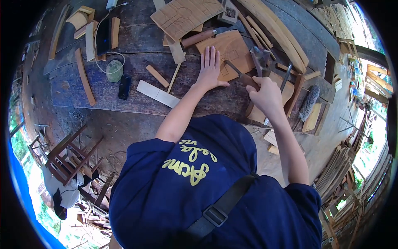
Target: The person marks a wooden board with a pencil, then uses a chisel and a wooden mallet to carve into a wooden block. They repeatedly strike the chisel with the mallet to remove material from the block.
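Observation:
My left hand [210,68] lies flat, fingers spread, on the near left part of a light wooden board [232,50] with pencilled outlines on it. My right hand [265,94] is closed around the wooden handle of a chisel [237,73]. The chisel's blade slants up and left and its tip meets the board near the drawn lines, just right of my left hand. The board rests on a dark, worn workbench [103,93].
A hammer [203,36] lies behind the board under a larger marked panel [186,14]. Wood offcuts [157,93], long slats [85,76], a brush [309,103], a phone [124,86] and a cable lie about. A wooden chair [68,155] stands lower left. Planks are stacked at right.

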`<state>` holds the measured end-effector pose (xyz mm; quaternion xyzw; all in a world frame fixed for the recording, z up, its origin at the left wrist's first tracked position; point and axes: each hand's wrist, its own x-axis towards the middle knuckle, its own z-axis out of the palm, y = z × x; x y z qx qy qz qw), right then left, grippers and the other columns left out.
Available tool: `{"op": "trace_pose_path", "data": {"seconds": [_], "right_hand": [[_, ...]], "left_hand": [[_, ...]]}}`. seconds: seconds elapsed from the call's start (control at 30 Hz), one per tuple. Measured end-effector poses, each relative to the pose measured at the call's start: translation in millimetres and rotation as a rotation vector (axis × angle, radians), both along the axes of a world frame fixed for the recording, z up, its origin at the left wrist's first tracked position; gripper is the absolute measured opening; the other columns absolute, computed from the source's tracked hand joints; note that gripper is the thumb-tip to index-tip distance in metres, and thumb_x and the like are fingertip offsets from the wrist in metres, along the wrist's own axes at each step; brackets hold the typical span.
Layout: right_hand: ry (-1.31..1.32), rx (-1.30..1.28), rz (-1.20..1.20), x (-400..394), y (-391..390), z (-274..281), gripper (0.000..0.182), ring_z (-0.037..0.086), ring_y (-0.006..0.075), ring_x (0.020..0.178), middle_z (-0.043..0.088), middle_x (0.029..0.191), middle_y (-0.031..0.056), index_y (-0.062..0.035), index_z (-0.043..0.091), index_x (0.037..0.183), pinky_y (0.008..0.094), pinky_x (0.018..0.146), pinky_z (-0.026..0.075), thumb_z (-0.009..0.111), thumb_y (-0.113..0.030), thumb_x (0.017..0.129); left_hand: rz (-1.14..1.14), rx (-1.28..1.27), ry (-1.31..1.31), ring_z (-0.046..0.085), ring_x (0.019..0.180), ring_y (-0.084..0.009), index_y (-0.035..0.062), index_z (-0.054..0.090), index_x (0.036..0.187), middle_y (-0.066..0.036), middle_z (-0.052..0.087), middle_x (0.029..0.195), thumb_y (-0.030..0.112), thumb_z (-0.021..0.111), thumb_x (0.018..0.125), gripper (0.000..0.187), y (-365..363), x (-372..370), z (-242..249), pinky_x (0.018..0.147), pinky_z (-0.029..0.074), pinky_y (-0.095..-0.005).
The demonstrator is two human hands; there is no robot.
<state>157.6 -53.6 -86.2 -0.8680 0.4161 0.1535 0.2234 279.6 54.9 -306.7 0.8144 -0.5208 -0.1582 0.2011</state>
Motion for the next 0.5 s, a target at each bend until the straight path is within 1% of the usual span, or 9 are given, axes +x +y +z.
{"op": "trace_pose_path", "data": {"seconds": [0.1, 0.17, 0.2, 0.27, 0.3, 0.33, 0.4, 0.43, 0.5], "right_hand": [[-0.01, 0.102, -0.104, -9, 3, -3, 0.038, 0.069, 0.0366, 0.08, 0.069, 0.095, 0.0225, 0.0013, 0.068, 0.109, 0.0446, 0.076, 0.053, 0.067, -0.023, 0.08], [-0.058, 0.391, -0.406, -17, 8, -7, 0.034, 0.066, 0.0277, 0.062, 0.069, 0.083, 0.0173, -0.0025, 0.066, 0.109, 0.0367, 0.058, 0.053, 0.063, -0.027, 0.086], [-0.08, 0.383, -0.42, -32, -1, -25, 0.034, 0.066, 0.0277, 0.062, 0.069, 0.083, 0.0173, -0.0025, 0.066, 0.109, 0.0367, 0.058, 0.053, 0.063, -0.027, 0.086], [-0.342, 1.31, -0.947, -69, -30, -67, 0.029, 0.055, 0.0164, 0.048, 0.062, 0.072, 0.0092, -0.0091, 0.059, 0.113, 0.0256, 0.042, 0.042, 0.054, -0.031, 0.095], [-0.464, 1.594, -1.117, -79, -29, -63, 0.025, 0.045, 0.0115, 0.044, 0.057, 0.074, 0.006, -0.0124, 0.05, 0.115, 0.0211, 0.036, 0.031, 0.045, -0.032, 0.101], [-0.499, 1.594, -1.1, -87, -21, -64, 0.025, 0.045, 0.0115, 0.044, 0.057, 0.074, 0.006, -0.0124, 0.05, 0.115, 0.0211, 0.036, 0.031, 0.045, -0.032, 0.101], [-1.064, 1.696, -1.183, -101, -6, -66, 0.029, 0.042, 0.0124, 0.043, 0.057, 0.08, 0.0082, -0.0093, 0.048, 0.118, 0.0224, 0.036, 0.031, 0.043, -0.034, 0.102], [-1.161, 1.637, -1.202, -108, -5, -61, 0.03, 0.04, 0.0131, 0.043, 0.056, 0.081, 0.0093, -0.0085, 0.047, 0.117, 0.0234, 0.036, 0.03, 0.043, -0.035, 0.102], [-1.205, 1.573, -1.199, -125, -4, -54, 0.03, 0.041, 0.0134, 0.043, 0.057, 0.082, 0.0096, -0.0084, 0.047, 0.116, 0.0234, 0.036, 0.03, 0.044, -0.035, 0.102]], "left_hand": [[-0.005, -0.017, -0.012, -0.006, 0.144, -0.0487, -0.0121, 0.004, 0.148, -0.033, -0.003, 0.155, 0.069, 0.077, 0.055, 0.143, -1, 1, 0, 0.116, 0.002, -0.0591], [-0.012, 0.003, -0.032, -0.008, 0.144, -0.049, -0.0122, 0.003, 0.147, -0.033, -0.004, 0.155, 0.069, 0.077, 0.056, 0.143, -2, 2, 3, 0.115, 0.002, -0.0594], [-0.029, -0.009, -0.048, -0.008, 0.144, -0.049, -0.0122, 0.003, 0.147, -0.033, -0.004, 0.155, 0.069, 0.077, 0.056, 0.143, -2, 2, 3, 0.115, 0.002, -0.0594], [-0.027, 0.032, -0.06, -0.01, 0.144, -0.0485, -0.0118, 0.001, 0.148, -0.033, -0.005, 0.155, 0.07, 0.075, 0.057, 0.143, -3, 4, 2, 0.115, 0.001, -0.0595], [-0.024, 0.022, -0.071, -0.009, 0.144, -0.0483, -0.0116, 0.001, 0.148, -0.033, -0.005, 0.155, 0.072, 0.074, 0.059, 0.142, -3, 3, 0, 0.115, 0.0, -0.0592], [-0.035, 0.004, -0.098, -0.009, 0.144, -0.0483, -0.0116, 0.001, 0.148, -0.033, -0.005, 0.155, 0.072, 0.074, 0.059, 0.142, -3, 4, -2, 0.115, 0.0, -0.0592], [-0.019, 0.042, -0.117, -0.009, 0.145, -0.0455, -0.0114, -0.001, 0.148, -0.032, -0.004, 0.155, 0.074, 0.072, 0.058, 0.144, -5, 1, 5, 0.116, -0.001, -0.0585], [-0.03, 0.087, -0.084, -0.004, 0.147, -0.0425, -0.0049, 0.007, 0.151, -0.031, 0.0, 0.156, 0.062, 0.073, 0.068, 0.126, -3, -2, 14, 0.116, 0.001, -0.0579], [-0.184, 0.038, -0.168, -0.002, 0.147, -0.0413, -0.0006, 0.012, 0.151, -0.028, 0.002, 0.157, 0.052, 0.073, 0.073, 0.112, -2, -14, -1, 0.116, 0.003, -0.0584]]}}
